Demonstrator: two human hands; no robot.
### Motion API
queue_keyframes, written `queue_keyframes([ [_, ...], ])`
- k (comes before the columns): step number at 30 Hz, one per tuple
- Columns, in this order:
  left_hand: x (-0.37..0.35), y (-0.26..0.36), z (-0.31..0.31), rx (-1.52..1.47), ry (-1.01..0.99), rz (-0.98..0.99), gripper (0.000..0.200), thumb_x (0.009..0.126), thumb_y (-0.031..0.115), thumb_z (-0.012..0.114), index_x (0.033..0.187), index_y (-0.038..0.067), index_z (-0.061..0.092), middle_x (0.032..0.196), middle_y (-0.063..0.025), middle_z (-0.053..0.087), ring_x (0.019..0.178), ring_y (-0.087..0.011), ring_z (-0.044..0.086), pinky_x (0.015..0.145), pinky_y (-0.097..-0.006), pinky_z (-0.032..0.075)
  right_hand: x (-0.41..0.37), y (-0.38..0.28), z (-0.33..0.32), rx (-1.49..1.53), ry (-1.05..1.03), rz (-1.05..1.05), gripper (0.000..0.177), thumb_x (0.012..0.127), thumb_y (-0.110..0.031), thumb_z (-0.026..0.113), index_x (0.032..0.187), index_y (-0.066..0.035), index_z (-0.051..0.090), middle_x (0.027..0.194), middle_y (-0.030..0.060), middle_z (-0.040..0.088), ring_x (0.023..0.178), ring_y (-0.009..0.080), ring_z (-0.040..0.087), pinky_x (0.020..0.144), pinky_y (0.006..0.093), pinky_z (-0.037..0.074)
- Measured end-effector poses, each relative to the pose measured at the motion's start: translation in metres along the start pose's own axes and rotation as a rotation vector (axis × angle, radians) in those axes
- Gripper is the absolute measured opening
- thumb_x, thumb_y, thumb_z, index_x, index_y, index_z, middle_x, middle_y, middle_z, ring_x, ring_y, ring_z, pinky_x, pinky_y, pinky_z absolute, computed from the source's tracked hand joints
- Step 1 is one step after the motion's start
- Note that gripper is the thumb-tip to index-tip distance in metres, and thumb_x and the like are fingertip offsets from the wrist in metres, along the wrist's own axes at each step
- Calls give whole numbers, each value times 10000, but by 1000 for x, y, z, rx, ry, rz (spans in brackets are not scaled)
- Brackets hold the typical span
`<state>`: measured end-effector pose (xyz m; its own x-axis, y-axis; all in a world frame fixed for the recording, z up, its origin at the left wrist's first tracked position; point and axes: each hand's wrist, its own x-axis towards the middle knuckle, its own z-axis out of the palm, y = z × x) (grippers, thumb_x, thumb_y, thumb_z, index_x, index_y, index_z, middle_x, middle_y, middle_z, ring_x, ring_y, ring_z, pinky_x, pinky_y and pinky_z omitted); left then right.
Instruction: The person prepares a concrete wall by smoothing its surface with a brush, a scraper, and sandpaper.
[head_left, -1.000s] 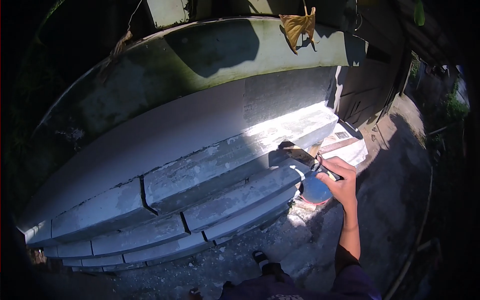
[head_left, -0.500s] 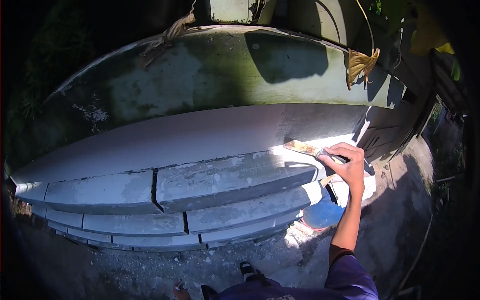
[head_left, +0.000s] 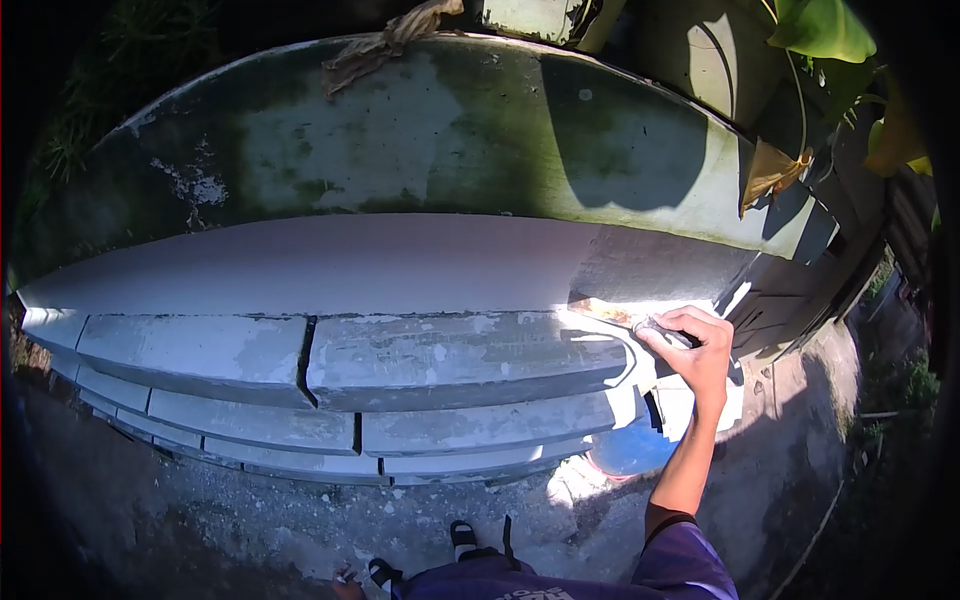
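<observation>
My right hand (head_left: 700, 345) is closed around the dark handle of a putty knife (head_left: 605, 310). Its rust-stained blade points left and lies where the pale wall (head_left: 400, 262) meets the grey stepped ledge (head_left: 470, 350), in a bright patch of sun. Low in the view, my left hand (head_left: 348, 588) hangs beside my body with its fingers around a small whitish thing, whose kind I cannot tell.
Above the wall is a mossy green-stained concrete band (head_left: 350, 140) with dry leaves (head_left: 775, 175) hanging by its right end. Below my right forearm stand a blue rounded container (head_left: 632, 450) and white sheets (head_left: 680, 405). Sandalled feet (head_left: 463, 535) stand on the speckled ground.
My view has shifted, moving the upper band's right end lower and to the right. My right hand keeps its grip on the putty knife, whose blade stays near the wall-ledge joint.
</observation>
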<state>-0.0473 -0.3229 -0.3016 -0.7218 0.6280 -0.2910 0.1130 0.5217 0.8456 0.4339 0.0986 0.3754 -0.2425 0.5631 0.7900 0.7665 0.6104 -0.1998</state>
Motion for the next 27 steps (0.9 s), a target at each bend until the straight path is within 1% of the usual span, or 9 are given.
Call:
queue_keyframes([
  [4,3,-6,-5,-10,3,135,492,798,-78,430,1275,-54,551,1197,-187,650,1082,-282,646,838,-381,557,-10,10,-16,-2,35,17,219,659,-73,893,838,-11,783,781,106,742,692,190,722,654,285,548],
  [7,13,-2,-6,-67,-14,-51,478,823,-52,447,1295,-41,525,1256,-174,621,1111,-271,628,844,-385,547,-5,10,22,128,-31,-20,227,667,-81,892,824,8,755,781,117,733,702,202,719,658,272,531],
  [10,20,-7,-11,-468,-120,79,485,842,-20,452,1326,-20,491,1305,-159,588,1141,-264,607,863,-388,532,0,-10,31,115,-6,-64,229,672,-93,892,819,9,750,784,118,733,704,209,720,664,273,535],
  [14,35,-2,-38,-113,-23,223,493,847,-11,470,1338,22,493,1277,-153,598,1159,-265,592,959,-415,492,-9,-11,-13,13,49,55,213,646,-35,871,802,38,745,780,137,742,702,200,731,681,277,545],
  [17,40,15,-56,-24,39,323,480,844,0,475,1321,22,534,1233,-147,629,1142,-249,598,991,-401,476,-4,-5,0,6,17,78,227,641,-51,880,798,38,742,772,132,740,695,199,722,672,273,536],
  [20,42,45,-57,-470,149,-83,351,804,-54,516,1127,37,620,1160,-153,677,979,-228,692,730,-316,547,-8,-7,10,9,31,96,245,642,-76,890,809,28,742,773,121,736,698,193,710,667,274,520],
  [21,42,51,-56,-498,173,-119,348,815,-40,506,1134,30,625,1152,-150,678,973,-227,686,740,-321,546,-13,-10,11,0,46,83,248,645,-87,893,812,21,744,769,115,733,695,194,708,665,276,518],
  [23,38,63,-49,-391,173,-98,346,837,-13,486,1148,16,636,1138,-145,682,962,-226,676,761,-331,543,-31,-15,8,-9,63,92,215,677,-49,861,842,18,740,791,111,725,714,177,694,680,277,516],
  [27,38,63,-39,-51,105,7,366,882,43,446,1175,-11,658,1110,-134,688,940,-224,655,803,-351,537,-96,-11,0,270,214,356,150,741,23,776,881,22,721,825,68,683,746,141,657,701,248,505],
])
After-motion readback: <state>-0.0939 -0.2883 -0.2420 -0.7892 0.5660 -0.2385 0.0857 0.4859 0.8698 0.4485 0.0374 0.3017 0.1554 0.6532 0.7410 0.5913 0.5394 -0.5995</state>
